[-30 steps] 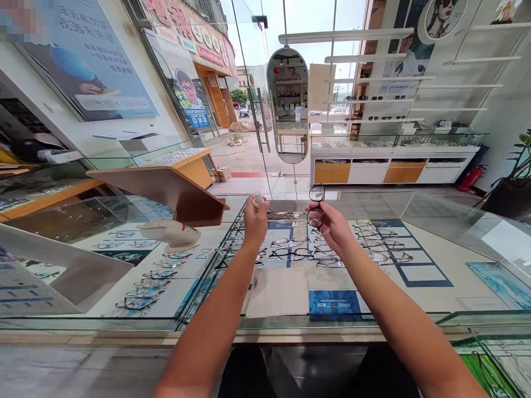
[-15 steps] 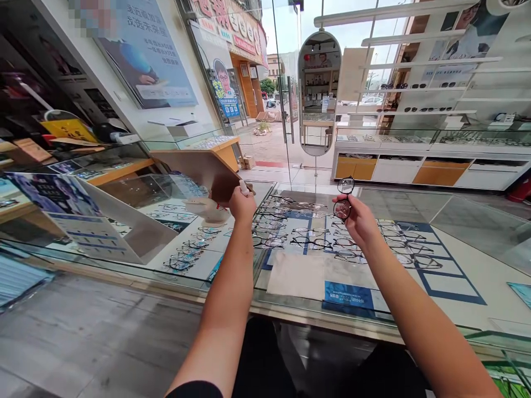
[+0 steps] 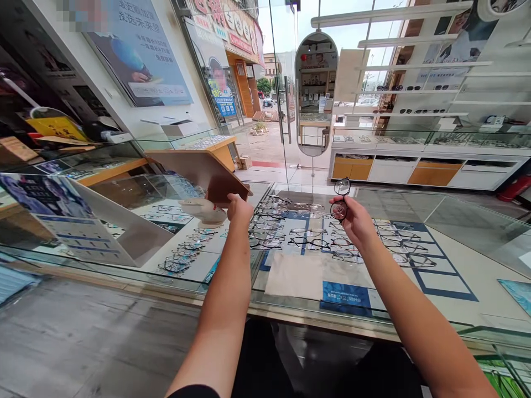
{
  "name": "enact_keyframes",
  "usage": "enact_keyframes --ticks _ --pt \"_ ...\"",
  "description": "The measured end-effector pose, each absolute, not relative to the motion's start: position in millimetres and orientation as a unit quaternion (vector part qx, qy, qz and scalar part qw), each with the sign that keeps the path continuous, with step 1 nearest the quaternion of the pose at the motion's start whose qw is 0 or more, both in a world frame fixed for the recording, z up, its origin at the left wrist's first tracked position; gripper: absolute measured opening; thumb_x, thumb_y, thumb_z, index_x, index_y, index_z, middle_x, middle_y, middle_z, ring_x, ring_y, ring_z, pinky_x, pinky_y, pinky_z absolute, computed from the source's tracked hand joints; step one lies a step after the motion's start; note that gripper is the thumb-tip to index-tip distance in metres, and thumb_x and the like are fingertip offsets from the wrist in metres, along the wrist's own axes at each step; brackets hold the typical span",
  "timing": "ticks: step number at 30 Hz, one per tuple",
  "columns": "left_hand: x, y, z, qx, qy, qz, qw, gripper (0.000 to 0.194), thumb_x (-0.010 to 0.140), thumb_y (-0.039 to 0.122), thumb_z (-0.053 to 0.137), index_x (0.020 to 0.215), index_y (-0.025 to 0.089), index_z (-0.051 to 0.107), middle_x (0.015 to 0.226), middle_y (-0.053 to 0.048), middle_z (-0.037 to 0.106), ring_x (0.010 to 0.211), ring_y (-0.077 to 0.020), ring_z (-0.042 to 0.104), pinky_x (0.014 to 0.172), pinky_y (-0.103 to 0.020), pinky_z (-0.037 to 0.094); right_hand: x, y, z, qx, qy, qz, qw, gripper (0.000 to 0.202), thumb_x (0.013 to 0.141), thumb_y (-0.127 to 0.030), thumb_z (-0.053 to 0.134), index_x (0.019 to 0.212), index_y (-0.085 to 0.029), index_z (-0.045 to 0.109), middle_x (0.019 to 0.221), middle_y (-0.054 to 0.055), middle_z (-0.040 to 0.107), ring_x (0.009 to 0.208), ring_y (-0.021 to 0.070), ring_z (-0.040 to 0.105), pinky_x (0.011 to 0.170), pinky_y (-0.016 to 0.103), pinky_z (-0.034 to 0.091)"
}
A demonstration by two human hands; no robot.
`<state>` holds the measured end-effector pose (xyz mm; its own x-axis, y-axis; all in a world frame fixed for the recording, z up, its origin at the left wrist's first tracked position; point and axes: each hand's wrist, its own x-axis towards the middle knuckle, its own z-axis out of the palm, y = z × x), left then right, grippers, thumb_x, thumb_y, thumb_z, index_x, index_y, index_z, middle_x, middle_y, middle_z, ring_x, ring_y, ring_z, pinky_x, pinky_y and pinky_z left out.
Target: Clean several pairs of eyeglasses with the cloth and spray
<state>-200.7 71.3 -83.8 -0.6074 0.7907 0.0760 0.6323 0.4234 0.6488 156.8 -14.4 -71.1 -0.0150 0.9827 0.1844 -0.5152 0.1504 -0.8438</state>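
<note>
Dark round-rimmed glasses [image 3: 339, 209] hang upright, one lens above the other, from the fingers of my right hand [image 3: 357, 221]. My left hand [image 3: 239, 210] is closed at the lower edge of a brown board-like stand [image 3: 215, 174]; what its fingers hold, if anything, is hidden. Behind it sits a pale bowl-shaped object [image 3: 203, 210]. Between and below my hands, rows of glasses [image 3: 309, 242] lie in the glass counter [image 3: 265, 304]. Nearer to me are a beige cloth [image 3: 294, 276] and a blue card [image 3: 346, 297].
A calendar [image 3: 83, 226] stands on the counter at the left. An oval mirror [image 3: 317, 94] is beyond the counter. White cabinets [image 3: 394, 170] line the back right, and a glass panel edge [image 3: 489, 331] crosses the lower right.
The white object at my left hand's fingertips no longer shows, and that hand sits slightly lower. My right hand still holds the glasses. The view has shifted slightly.
</note>
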Motion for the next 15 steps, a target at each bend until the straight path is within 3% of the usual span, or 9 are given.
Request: enact_keyframes --ticks 4,10,13,15 --pt "-196 68 -79 0.392 0.851 0.334 0.103 0.063 0.088 0.01 0.072 0.143 0.016 0.041 0.14 -0.03 0.068 0.134 -0.0422 0.069 0.105 -0.052 0.056 157 -15 -71 -0.288 -0.408 0.585 0.64 0.035 0.078 -0.054 0.091 0.091 -0.022 0.087 0.1 0.008 0.082 0.073 0.0135 0.06 0.063 0.026 0.049" --pt "-176 50 -60 0.408 0.822 0.398 0.01 0.065 0.089 0.023 0.078 0.141 0.015 0.041 0.152 -0.029 0.057 0.147 -0.0414 0.056 0.12 -0.055 0.047 157 -14 -70 -0.285 -0.418 0.577 0.641 0.032 0.081 -0.053 0.088 0.092 -0.023 0.086 0.099 0.007 0.081 0.072 0.014 0.059 0.062 0.028 0.048" --pt "-159 29 -41 0.438 0.743 0.494 -0.112 0.054 0.09 0.025 0.074 0.136 0.015 0.048 0.147 -0.024 0.06 0.145 -0.0396 0.055 0.124 -0.053 0.043 158 -13 -69 -0.283 -0.419 0.57 0.648 0.032 0.081 -0.053 0.088 0.092 -0.023 0.085 0.098 0.007 0.08 0.072 0.0142 0.059 0.062 0.028 0.048" --pt "-145 7 -28 0.472 0.71 0.508 -0.124 0.035 0.092 0.026 0.07 0.123 0.019 0.056 0.138 -0.019 0.066 0.137 -0.0372 0.06 0.12 -0.049 0.046 159 -13 -69 -0.285 -0.419 0.568 0.648 0.032 0.081 -0.053 0.088 0.091 -0.023 0.084 0.098 0.006 0.08 0.072 0.014 0.058 0.062 0.028 0.048"
